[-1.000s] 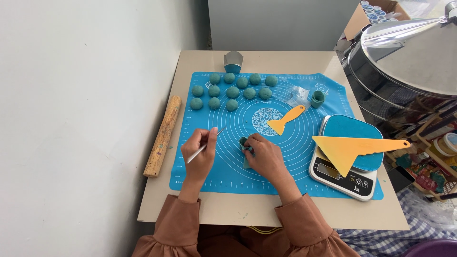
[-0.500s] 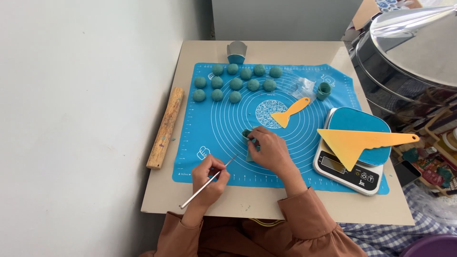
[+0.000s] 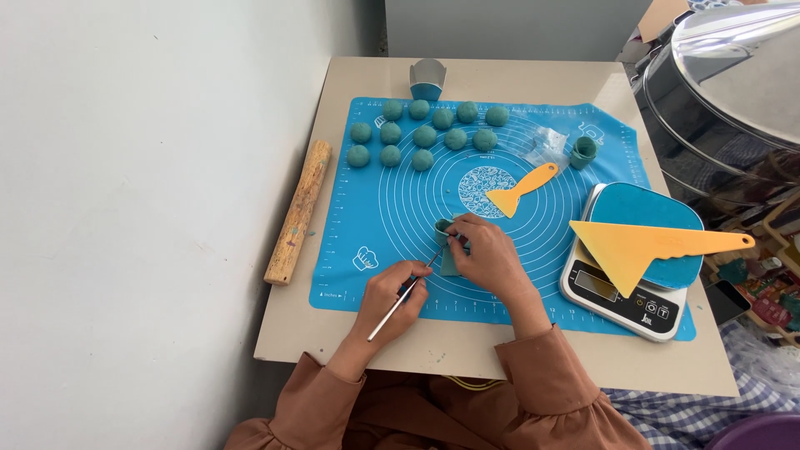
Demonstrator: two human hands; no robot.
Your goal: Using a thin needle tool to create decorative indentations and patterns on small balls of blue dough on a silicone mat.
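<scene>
1. Since the earlier frame, the left hand (image 3: 392,296) has brought its thin metal tool (image 3: 406,287) up so the tip meets the teal dough piece (image 3: 447,236).
2. Left grip is clamped on the tool.
3. Right hand (image 3: 487,258) pinches the dough piece, which sits on the blue mat (image 3: 379,208), near centre.
4. Teal dough balls (image 3: 425,133) lie far left; an orange scraper (image 3: 518,190) lies right of them.
</scene>
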